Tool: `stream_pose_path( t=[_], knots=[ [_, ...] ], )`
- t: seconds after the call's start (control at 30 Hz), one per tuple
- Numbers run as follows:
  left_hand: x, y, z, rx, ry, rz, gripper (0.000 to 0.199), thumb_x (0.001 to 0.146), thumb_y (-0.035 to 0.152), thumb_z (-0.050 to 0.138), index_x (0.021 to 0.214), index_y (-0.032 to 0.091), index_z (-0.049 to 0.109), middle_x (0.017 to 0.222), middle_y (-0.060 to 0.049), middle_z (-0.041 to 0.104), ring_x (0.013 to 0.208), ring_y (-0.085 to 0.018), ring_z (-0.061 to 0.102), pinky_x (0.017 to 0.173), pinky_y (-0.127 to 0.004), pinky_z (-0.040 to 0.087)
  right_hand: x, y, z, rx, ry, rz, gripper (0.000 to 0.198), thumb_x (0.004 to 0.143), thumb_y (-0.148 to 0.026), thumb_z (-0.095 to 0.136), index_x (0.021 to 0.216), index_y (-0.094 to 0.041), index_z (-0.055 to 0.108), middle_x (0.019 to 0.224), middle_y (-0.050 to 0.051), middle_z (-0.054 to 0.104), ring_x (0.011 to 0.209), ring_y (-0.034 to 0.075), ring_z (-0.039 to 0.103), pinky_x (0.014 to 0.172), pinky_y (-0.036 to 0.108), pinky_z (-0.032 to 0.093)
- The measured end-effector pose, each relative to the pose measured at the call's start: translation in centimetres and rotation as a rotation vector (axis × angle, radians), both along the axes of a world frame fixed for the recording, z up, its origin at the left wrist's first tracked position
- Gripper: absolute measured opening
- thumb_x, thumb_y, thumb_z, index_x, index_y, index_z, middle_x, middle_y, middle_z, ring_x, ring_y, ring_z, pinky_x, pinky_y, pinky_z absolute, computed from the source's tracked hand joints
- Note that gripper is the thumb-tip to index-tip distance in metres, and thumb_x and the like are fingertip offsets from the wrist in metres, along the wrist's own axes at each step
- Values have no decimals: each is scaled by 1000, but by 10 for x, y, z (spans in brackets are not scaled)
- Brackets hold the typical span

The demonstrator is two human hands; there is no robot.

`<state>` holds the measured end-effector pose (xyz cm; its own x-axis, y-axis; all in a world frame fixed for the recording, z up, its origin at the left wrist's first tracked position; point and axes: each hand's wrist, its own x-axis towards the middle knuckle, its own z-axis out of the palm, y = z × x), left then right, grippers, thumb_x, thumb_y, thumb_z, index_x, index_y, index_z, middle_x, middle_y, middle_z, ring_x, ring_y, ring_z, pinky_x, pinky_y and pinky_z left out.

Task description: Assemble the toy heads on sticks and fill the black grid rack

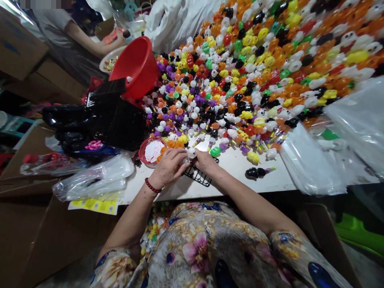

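A small white plastic toy head (191, 152) with dark eye spots is held between my two hands. My left hand (171, 165), with a red bead bracelet at the wrist, has its fingers and thumb closed on the white toy's left side. My right hand (205, 162) is closed at the toy's other side, its fingertips partly hidden. Under the hands lies a black wire-like rack (198, 176) on the white tabletop (231, 182). Orange toy heads (163, 151) lie by my left fingers, and a green toy piece (215, 151) is just beyond my right hand.
A red basket (141, 154) holds white paper. Colourful plastic toys (240, 76) are heaped across the back and right. A red basin (132, 68) stands back left beside black bags (99, 120). Clear bags (312, 164) lie right; another person's arm (87, 40) shows behind.
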<state>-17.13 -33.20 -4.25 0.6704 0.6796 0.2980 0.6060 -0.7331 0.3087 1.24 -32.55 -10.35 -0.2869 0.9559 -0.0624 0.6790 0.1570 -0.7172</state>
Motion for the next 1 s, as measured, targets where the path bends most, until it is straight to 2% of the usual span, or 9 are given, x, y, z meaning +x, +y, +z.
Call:
stream_pose_path(
  t=[0.13,0.3,0.5,0.6,0.67,0.77,0.83,0.9,1.0],
  knots=[
    [-2,1,0,42,-1,-28,41,95,33,51,133,18,51,131,-16,59,121,-26,56,100,-44,46,-1,1,2,20,-30,34,30,86,-9,53,113,-18,62,103,11,75,91,24,69,75,27,47],
    [-2,0,6,58,120,-62,54,95,36,50,148,26,40,144,-13,52,126,-30,51,102,-48,41,-6,-4,2,11,-18,20,29,89,-16,55,117,-19,62,108,8,74,95,23,67,79,28,48],
    [7,2,11,77,247,-99,54,94,45,48,143,23,47,146,-13,53,129,-34,47,100,-50,38,-11,-3,-1,3,10,-11,16,89,-15,56,99,-16,68,96,9,74,88,23,67,76,29,49],
    [12,3,10,97,256,-80,48,95,43,46,137,22,52,141,-14,57,126,-33,51,98,-50,39,-8,-5,0,30,32,-11,16,89,-15,57,101,-17,67,99,7,73,89,21,66,78,29,49],
    [13,2,9,113,224,-73,43,95,41,46,132,22,56,138,-15,59,123,-31,54,97,-48,39,6,-13,0,71,58,-17,23,89,-14,59,111,-18,64,108,7,71,94,20,65,83,30,50],
    [12,1,9,123,167,-80,37,96,39,46,126,21,58,134,-14,60,121,-29,56,97,-46,40,49,-35,1,223,23,-86,29,90,-17,59,119,-17,61,117,11,67,104,22,60,91,36,48],
    [11,1,8,120,144,-77,38,96,39,47,127,20,57,132,-15,60,120,-28,56,97,-44,40,86,-51,2,311,-137,-203,23,92,-17,56,114,-16,64,115,13,66,107,26,57,93,40,46],
    [9,2,7,121,128,-70,41,96,39,47,131,18,54,130,-16,61,119,-28,57,97,-44,41,120,-63,3,326,-368,-335,19,90,-16,57,107,-15,65,108,15,65,101,29,56,89,43,45],
    [9,4,5,131,110,-62,43,96,39,47,133,16,52,128,-17,60,119,-29,57,96,-44,41,149,-69,4,318,-600,-410,12,88,-18,61,98,-14,65,101,16,64,98,31,53,82,42,42]
  ],
)
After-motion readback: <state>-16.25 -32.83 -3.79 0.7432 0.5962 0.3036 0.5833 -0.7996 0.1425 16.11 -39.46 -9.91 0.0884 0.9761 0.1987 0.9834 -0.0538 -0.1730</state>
